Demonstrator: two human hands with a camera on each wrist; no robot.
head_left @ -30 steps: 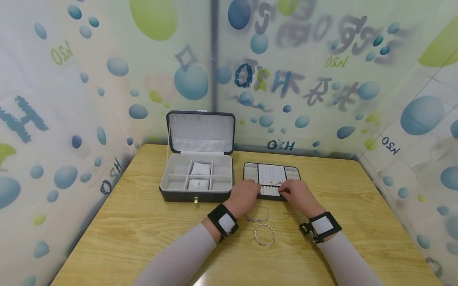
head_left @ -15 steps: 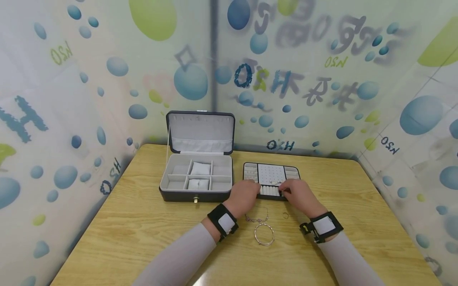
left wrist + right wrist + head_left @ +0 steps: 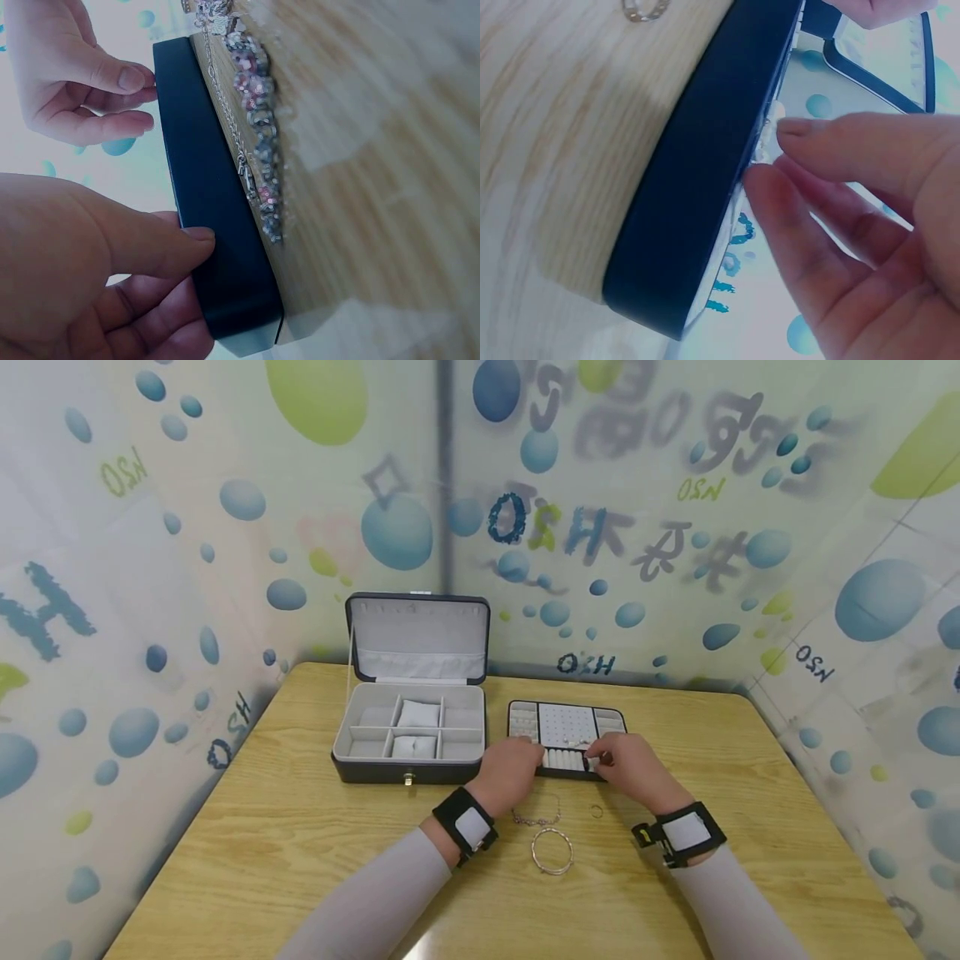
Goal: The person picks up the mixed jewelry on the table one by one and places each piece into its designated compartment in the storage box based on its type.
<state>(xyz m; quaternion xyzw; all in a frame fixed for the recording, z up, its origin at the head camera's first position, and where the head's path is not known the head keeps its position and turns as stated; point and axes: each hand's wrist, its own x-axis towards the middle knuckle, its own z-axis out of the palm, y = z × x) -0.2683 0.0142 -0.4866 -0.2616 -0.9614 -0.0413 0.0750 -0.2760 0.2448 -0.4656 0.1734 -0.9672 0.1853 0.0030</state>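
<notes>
Wooden bench (image 3: 300,877): left hand (image 3: 512,770) fingers grip tray (image 3: 567,727) front edge; right hand (image 3: 630,768) pinches something small at that edge; tray's long axis parallels bench's front edge.

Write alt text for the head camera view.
Both hands, the left hand and right hand, rest at the near edge of a black jewellery tray on a wooden table. An open jewellery box stands left; a bangle lies nearer.

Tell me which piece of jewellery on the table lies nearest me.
The round bangle, a plain closed hoop. The chain bracelet and the small ring lie farther off, closer to the tray.
</notes>
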